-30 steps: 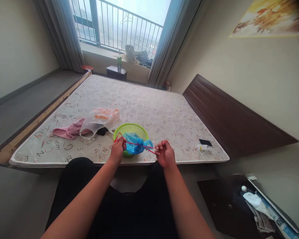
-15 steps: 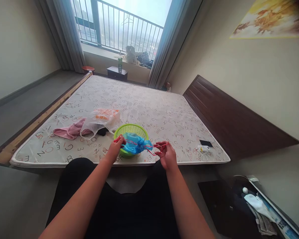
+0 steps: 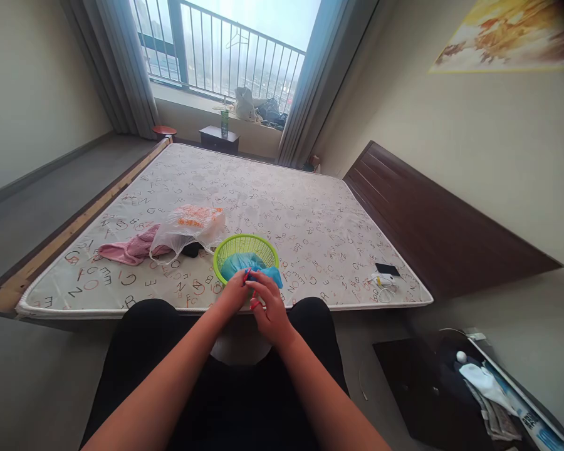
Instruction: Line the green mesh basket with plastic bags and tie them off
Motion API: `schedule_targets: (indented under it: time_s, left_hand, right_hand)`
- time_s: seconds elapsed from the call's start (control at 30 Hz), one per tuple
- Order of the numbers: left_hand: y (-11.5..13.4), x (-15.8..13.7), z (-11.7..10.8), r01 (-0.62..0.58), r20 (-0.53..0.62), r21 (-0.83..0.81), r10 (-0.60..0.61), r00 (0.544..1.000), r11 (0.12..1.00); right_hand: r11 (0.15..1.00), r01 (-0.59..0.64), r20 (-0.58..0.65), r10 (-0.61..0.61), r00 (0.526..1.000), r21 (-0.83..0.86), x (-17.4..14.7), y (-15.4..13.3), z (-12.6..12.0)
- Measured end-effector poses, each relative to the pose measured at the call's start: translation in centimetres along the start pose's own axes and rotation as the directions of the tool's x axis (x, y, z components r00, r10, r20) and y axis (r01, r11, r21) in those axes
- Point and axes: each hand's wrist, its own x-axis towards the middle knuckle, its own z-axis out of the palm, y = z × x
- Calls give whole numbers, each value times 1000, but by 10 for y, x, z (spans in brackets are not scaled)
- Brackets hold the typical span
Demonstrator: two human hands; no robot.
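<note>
The blue plastic bag point(image 3: 242, 262) is thin, crinkled and slightly see-through, paler where it bulges at the back and deeper blue toward its gathered end; what it contains cannot be made out. It sits in a round, bright green slatted basket point(image 3: 250, 238), with the gathered end poking over the rim on the right. Red string point(image 3: 255, 305) shows at that end, though the fingers cover wherever it is tied. The left hand point(image 3: 235, 288) pinches the string close against the bag; the right hand point(image 3: 269, 305), fingers bent, grips another length lower down, and together they hide the basket's near side. The basket rests at the near edge of a letter-print mattress point(image 3: 310, 213). Just left of it lies a white plastic bag point(image 3: 195, 224) with orange print, partly covering a black item point(image 3: 192, 249) and touching a pink cloth point(image 3: 128, 250). Well to the right, a dark phone point(image 3: 387, 269) lies beside a white charger point(image 3: 384, 280) with a coiled cable.
</note>
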Motion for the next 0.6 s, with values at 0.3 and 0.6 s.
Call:
schedule_targets:
  time_s: [0.3,0.6]
  left_hand:
    - [37,0,-1,3,-232,-527,-147,962,850]
    - [108,29,-64,-113,-483,-354,-78,872,928]
  right_hand:
    - [795,-393,-86,401,912,-463,-24,65,43]
    - [722,-350,17,448,894,-597,-23,96,44]
